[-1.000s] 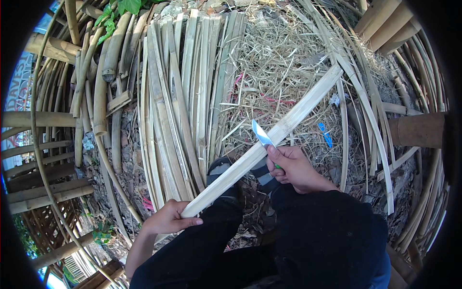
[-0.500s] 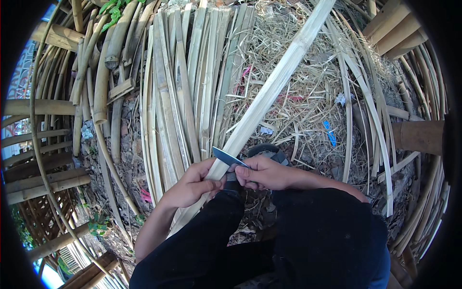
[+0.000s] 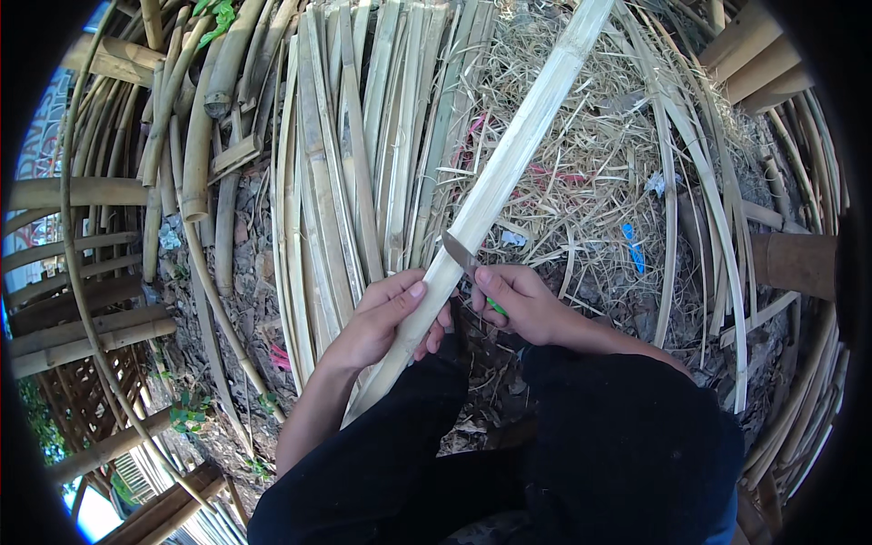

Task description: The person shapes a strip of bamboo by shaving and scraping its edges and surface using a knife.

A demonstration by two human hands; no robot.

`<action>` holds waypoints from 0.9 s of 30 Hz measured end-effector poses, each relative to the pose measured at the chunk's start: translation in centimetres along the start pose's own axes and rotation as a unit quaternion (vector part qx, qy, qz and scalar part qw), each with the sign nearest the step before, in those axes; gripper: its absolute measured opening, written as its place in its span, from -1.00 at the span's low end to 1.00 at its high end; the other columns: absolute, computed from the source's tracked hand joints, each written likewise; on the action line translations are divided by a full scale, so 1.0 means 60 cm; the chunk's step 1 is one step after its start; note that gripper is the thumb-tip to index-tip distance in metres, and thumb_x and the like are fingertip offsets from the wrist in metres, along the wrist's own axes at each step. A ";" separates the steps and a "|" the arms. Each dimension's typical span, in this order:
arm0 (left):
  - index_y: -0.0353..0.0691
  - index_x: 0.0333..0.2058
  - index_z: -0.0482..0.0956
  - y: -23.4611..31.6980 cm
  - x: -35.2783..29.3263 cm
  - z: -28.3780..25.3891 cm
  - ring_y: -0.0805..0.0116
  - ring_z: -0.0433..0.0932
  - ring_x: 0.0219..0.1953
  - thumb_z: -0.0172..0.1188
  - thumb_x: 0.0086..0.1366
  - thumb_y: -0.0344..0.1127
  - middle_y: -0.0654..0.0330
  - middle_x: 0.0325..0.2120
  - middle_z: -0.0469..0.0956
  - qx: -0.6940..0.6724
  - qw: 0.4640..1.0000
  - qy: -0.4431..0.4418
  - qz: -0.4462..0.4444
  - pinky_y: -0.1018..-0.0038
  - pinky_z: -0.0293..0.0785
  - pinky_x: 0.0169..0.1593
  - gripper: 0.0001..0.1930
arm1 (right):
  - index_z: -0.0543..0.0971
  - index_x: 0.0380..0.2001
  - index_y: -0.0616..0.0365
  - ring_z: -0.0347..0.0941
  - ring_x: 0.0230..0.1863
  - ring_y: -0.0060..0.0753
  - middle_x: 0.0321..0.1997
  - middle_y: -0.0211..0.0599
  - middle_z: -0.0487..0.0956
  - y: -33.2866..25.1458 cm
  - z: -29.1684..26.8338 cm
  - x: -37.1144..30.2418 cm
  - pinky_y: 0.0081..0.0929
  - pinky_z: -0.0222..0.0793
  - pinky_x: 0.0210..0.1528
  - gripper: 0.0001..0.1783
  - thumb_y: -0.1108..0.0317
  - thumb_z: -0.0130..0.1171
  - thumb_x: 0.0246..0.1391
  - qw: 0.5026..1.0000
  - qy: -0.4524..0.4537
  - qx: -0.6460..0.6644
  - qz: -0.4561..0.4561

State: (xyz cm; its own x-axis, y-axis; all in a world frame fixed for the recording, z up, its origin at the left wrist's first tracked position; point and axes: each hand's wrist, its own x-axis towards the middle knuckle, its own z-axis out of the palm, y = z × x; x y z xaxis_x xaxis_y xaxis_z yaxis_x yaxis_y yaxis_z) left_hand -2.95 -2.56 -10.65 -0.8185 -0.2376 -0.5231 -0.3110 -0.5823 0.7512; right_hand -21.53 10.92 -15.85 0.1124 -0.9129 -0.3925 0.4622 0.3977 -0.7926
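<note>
A long, pale bamboo strip (image 3: 509, 168) slants from beside my left leg up to the far edge of the view. My left hand (image 3: 377, 318) grips it low down, thumb on top and fingers curled round its far side. In my right hand (image 3: 516, 304) is a knife (image 3: 461, 254), a bit of its green handle showing below the fist. The blade lies across the strip just beyond my left hand, touching or close above its surface. Part of the handle is hidden by my fingers.
A row of split bamboo strips (image 3: 363, 154) lies to the left of the held strip. Bamboo shavings (image 3: 572, 191) cover the ground beyond, with a blue scrap (image 3: 633, 247) among them. Bamboo poles (image 3: 195, 168) stand at left; long thin strips (image 3: 704, 173) lie at right.
The knife has moved a little farther up the strip and its blade has turned steeper. My left thumb now lies on top of the strip. The view has shifted slightly.
</note>
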 end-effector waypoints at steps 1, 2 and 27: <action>-0.45 -0.08 0.38 -0.003 0.004 0.001 0.31 0.56 -0.53 -0.13 0.46 -0.02 0.06 -0.43 0.53 0.000 1.000 -0.004 0.001 0.48 0.48 -0.52 -0.52 | 0.54 -0.35 0.24 0.29 -0.59 -0.63 -0.65 -0.47 0.35 0.015 -0.006 0.010 -0.58 0.21 -0.51 -0.51 0.02 -0.13 0.37 0.997 0.029 -0.066 -0.033; -0.44 -0.08 0.39 -0.007 0.004 0.001 0.30 0.56 -0.55 -0.13 0.47 -0.07 0.06 -0.45 0.53 0.005 1.000 0.011 0.000 0.47 0.49 -0.52 -0.56 | 0.54 -0.42 0.25 0.35 -0.60 -0.57 -0.68 -0.38 0.40 0.015 -0.003 0.018 -0.53 0.25 -0.51 -0.47 -0.02 -0.12 0.36 0.988 0.054 -0.131 -0.066; -0.33 -0.35 0.47 0.003 -0.018 0.033 0.55 0.43 -0.70 -0.19 0.51 -0.17 0.25 -0.69 0.46 0.141 0.985 0.080 0.062 0.61 0.33 -0.60 -0.62 | 0.46 -0.67 0.29 0.45 -0.78 -0.03 -0.82 -0.09 0.43 0.020 0.026 0.033 -0.22 0.38 -0.69 -0.32 -0.21 0.13 0.11 0.776 0.059 -0.517 -0.356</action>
State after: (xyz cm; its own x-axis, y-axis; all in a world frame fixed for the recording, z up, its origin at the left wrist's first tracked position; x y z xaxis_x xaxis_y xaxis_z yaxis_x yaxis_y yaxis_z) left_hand -3.08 -0.86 -9.12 -0.7788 -0.4257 -0.4607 -0.3548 -0.3068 0.8832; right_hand -19.37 9.41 -16.83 0.0429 -0.9445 0.3257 -0.5896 -0.2871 -0.7549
